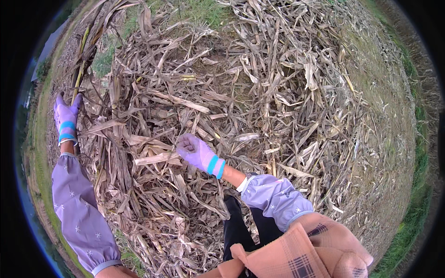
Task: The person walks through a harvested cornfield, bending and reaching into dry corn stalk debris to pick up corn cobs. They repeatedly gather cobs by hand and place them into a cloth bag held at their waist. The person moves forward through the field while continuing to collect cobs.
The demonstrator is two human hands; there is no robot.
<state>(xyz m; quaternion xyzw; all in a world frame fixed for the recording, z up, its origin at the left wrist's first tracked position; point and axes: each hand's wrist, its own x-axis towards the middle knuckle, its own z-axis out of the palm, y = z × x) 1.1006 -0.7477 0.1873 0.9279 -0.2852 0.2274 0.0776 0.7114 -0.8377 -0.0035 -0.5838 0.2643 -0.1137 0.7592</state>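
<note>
My left hand (pixel 66 113), in a purple knit glove with a blue-striped cuff, is at the far left. Its thumb and fingers lie on either side of a yellowish corn stalk (pixel 80 66), part of a tall bunch of dry stalks (pixel 91 45) rising to the top edge. The far side of that grip is hidden. Near the middle, my right hand (pixel 195 150), gloved alike, has its fingers curled in, and nothing shows inside them. A pale dry corn leaf (pixel 156 158) lies just left of it, over the heaped dry corn stalks and leaves (pixel 139 191).
More dry stalks and leaves (pixel 278 90) cover the ground ahead and to the right. Green grass (pixel 205 14) grows at the top, and a grassy strip (pixel 419 166) runs along the right. My dark-trousered legs (pixel 236 222) stand amid the litter.
</note>
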